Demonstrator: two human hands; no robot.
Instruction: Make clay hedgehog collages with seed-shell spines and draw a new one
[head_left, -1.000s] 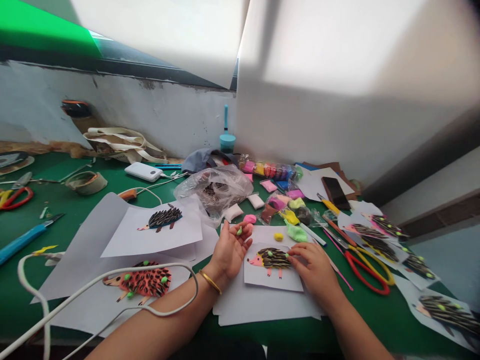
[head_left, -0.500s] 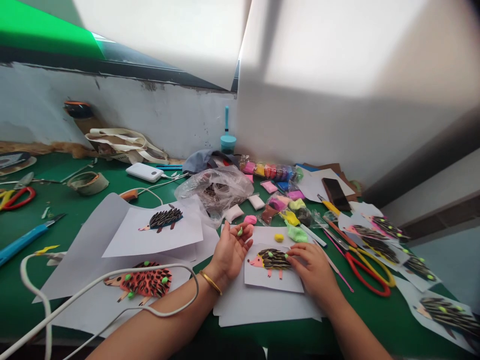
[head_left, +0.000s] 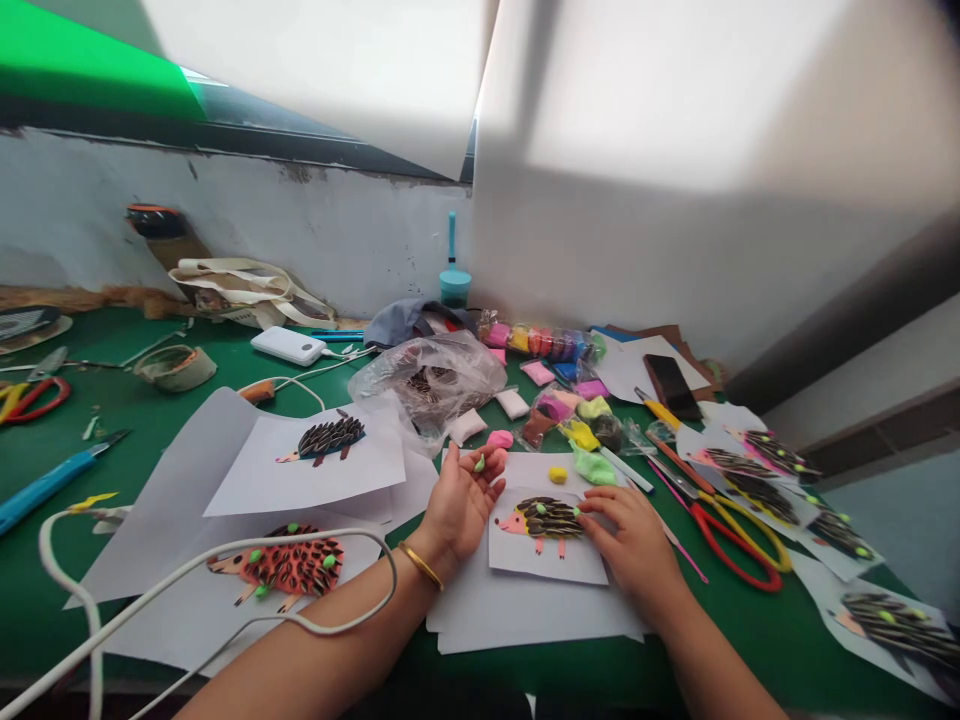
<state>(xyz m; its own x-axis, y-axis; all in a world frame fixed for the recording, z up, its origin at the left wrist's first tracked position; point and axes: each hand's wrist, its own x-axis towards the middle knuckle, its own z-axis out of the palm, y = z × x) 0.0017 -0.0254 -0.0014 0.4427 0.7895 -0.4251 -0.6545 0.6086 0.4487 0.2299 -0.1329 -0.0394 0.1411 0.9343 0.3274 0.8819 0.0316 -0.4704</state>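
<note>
A white card with a hedgehog picture (head_left: 551,522) of pink and yellow clay and dark seeds lies on stacked white sheets (head_left: 525,625). My left hand (head_left: 466,500), palm up and fingers loosely curled, is left of the card's top edge; a small green clay bit (head_left: 480,464) rests at its fingertips. At the hedgehog's right end, my right hand (head_left: 626,540) has its thumb and forefinger together at a small green ball (head_left: 577,511). Another green dot (head_left: 541,508) sits on the seeds. A yellow clay lump (head_left: 558,475) lies above the card.
Clear bag of seeds (head_left: 431,385), green clay (head_left: 594,466) and clay packets behind. Red-handled scissors (head_left: 731,550) and more hedgehog cards (head_left: 892,625) at right. A white cable (head_left: 217,548) crosses above my left forearm; a blue knife (head_left: 52,485) lies far left.
My right hand has shifted very slightly to the right, with the green ball at its fingertips. My left hand has stayed in place.
</note>
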